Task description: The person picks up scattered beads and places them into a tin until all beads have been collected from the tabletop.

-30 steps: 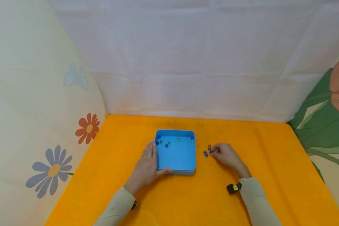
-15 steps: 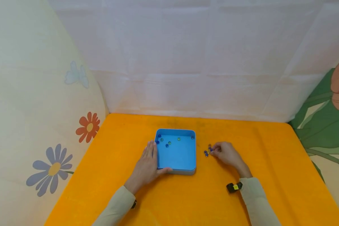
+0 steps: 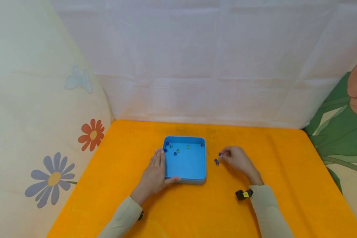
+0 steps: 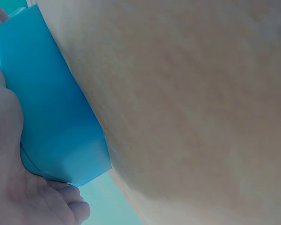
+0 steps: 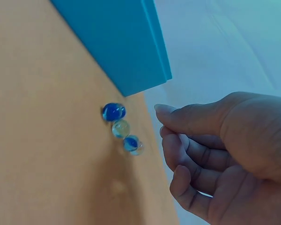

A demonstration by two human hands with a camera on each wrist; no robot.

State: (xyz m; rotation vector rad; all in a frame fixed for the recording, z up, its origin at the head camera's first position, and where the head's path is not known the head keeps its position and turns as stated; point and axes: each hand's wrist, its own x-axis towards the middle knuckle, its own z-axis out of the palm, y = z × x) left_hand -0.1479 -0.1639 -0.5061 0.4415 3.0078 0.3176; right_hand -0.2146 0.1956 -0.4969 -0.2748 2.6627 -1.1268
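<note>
In the head view, a square blue box point(image 3: 184, 162) stands on the orange table, with several marbles point(image 3: 178, 151) on its floor. My left hand point(image 3: 154, 175) steadies the box, straight fingers along its left wall and thumb at the front wall. To the right of the box, my right hand point(image 3: 237, 161) hovers by a small marble cluster. A blue marble point(image 3: 219, 154) sits at its fingertips. In the right wrist view, thumb and index are nearly together; whether a marble is between the curled fingers cannot be made out. Blue marbles point(image 5: 113, 112) and a yellowish marble point(image 5: 121, 128) lie beside them.
The orange tabletop point(image 3: 285, 185) ends at a white cloth backdrop point(image 3: 211, 66). Flower-printed cloth panels point(image 3: 47, 115) stand at the left and right sides. A black wrist strap point(image 3: 243, 194) is on the right forearm.
My right hand has shifted slightly left and away from me. Fewer loose marbles show beside it; an orange one and a blue one are no longer visible. My left hand stays put.
</note>
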